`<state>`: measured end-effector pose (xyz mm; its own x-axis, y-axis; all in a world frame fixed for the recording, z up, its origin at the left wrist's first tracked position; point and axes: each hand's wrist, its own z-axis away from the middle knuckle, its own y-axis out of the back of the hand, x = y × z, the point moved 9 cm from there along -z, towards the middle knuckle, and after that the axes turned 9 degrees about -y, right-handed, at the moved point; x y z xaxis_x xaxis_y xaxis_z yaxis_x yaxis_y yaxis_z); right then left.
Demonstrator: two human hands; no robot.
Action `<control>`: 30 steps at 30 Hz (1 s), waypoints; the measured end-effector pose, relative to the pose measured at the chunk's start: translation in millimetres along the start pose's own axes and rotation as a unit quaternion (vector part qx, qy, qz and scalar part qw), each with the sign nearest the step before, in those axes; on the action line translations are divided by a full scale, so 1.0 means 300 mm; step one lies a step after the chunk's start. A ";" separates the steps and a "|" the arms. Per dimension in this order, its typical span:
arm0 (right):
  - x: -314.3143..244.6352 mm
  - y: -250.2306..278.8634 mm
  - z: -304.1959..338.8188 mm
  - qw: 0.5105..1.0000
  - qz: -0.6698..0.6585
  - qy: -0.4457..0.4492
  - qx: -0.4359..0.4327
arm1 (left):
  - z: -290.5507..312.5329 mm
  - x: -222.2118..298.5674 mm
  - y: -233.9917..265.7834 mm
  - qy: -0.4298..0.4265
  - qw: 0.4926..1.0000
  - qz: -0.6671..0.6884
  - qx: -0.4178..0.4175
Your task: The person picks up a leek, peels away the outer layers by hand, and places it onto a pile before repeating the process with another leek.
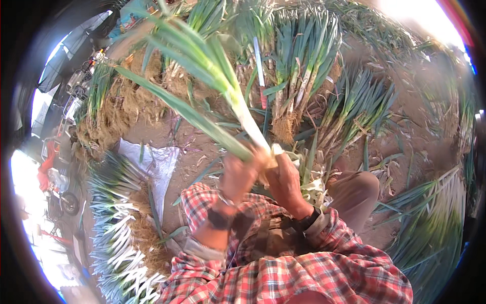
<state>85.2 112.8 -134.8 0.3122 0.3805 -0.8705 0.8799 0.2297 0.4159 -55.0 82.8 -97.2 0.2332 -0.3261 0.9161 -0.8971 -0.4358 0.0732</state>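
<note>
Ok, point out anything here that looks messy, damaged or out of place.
Only loose trimmings stand out: pale peeled skins and cut green leaves lie scattered on the dirt around the person's knee, apart from the stacked bundles. The leek held by the left hand and right hand looks whole.

- Leek [238, 101]: smooth, waxy, slightly glossy stalk, showing matt leaves.
- Shirt sleeve [202, 202]: woven checked cloth, appearing matt.
- Ground [405, 126] at 2 o'clock: rough, dry soil.

Hands [263, 175] hide the leek's [243, 109] root end.
</note>
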 end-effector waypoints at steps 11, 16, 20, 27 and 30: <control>-0.092 -0.060 0.113 0.991 0.016 0.084 -0.106 | -0.163 0.153 0.270 0.047 0.978 0.174 0.110; -0.182 -0.005 0.022 0.960 -0.004 0.122 -0.250 | -0.195 0.158 0.281 0.084 0.953 0.274 0.103; -0.322 -0.075 -0.185 0.857 -0.422 -0.037 -0.293 | -0.162 0.184 0.170 0.119 0.932 0.323 0.114; -0.320 -0.184 -0.234 0.858 -0.423 -0.054 -0.287 | -0.172 0.148 0.172 0.065 0.966 0.231 0.094; -0.347 -0.147 -0.212 0.878 -0.368 -0.039 -0.303 | -0.177 0.135 0.240 0.075 0.976 0.151 0.135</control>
<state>-8.8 120.1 -45.9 -0.2167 -0.1275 -0.9679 0.5084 0.8316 -0.2234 -130.0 82.7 -34.0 -0.1031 -0.3557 0.9289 -0.7796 -0.5510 -0.2976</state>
